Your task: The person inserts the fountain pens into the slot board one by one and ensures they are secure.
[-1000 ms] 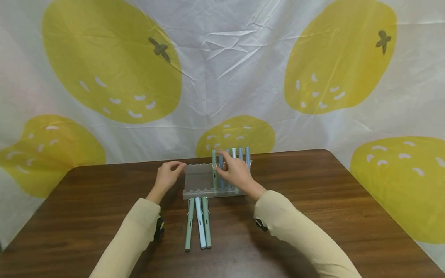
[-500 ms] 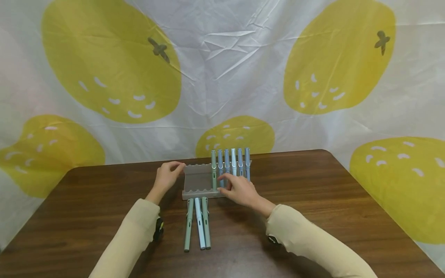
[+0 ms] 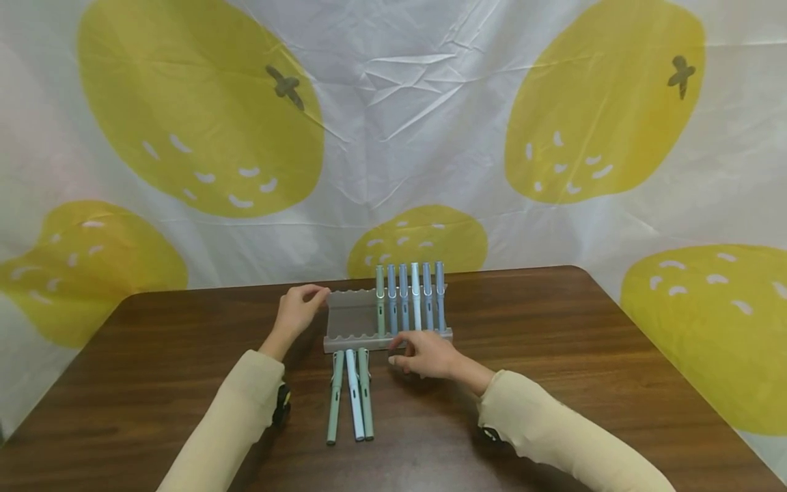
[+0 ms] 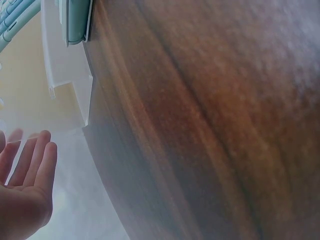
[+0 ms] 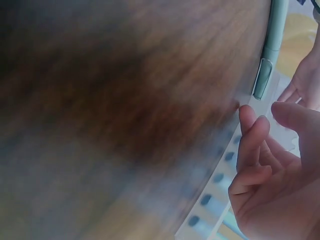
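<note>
A clear plastic pen rack (image 3: 353, 320) with scalloped edges stands near the table's far edge. Several capped pens, a green pen (image 3: 380, 301) leftmost and the others blue or pale blue, lean side by side in its right part. My left hand (image 3: 296, 316) pinches the rack's upper left corner; the left wrist view shows its fingers (image 4: 37, 162) extended there. In front of the rack, just above the table, my right hand (image 3: 427, 355) holds nothing, its fingers loosely bent. To its left lie two green pens (image 3: 335, 396) (image 3: 365, 393) with a pale blue pen (image 3: 354, 395) between them.
The brown wooden table (image 3: 522, 328) extends to both sides of the rack. Behind it hangs a white curtain (image 3: 406, 137) printed with big yellow fruit. Pen ends (image 5: 206, 199) show through the rack's front ledge in the right wrist view.
My right hand has come away from the green pen in the rack and moved down toward me, in front of the ledge. The left hand has stayed at the corner.
</note>
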`<state>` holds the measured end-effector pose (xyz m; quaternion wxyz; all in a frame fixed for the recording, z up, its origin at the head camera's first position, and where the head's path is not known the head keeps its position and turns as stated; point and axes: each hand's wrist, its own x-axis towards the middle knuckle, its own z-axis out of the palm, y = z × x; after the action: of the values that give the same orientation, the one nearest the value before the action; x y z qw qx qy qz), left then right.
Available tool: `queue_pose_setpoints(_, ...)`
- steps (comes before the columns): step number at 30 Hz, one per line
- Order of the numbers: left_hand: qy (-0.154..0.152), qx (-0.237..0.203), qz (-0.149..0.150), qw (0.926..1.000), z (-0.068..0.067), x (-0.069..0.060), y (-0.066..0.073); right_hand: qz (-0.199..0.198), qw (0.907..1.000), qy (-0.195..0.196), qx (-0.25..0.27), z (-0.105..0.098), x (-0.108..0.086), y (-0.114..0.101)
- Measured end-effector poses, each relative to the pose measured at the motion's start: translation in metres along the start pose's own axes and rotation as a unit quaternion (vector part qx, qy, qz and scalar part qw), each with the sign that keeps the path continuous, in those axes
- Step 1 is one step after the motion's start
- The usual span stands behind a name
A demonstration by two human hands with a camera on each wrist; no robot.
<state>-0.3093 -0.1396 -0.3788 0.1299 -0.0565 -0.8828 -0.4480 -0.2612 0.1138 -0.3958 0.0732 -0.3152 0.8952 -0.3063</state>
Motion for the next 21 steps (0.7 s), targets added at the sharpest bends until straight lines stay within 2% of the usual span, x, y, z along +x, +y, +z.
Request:
queue_pose_setpoints(13,-0.003,0.002,0.0,1.0,0.0,0.0,-0.001,-0.008,0.9997,-0.014,-0.018,0.008,0.01,-0.008)
queue_pose_setpoints(21,-0.002,0.003,-0.001,1.0,0.001,0.0,-0.002,-0.005,0.995,0.025,-0.097,0.02,0.02,-0.018)
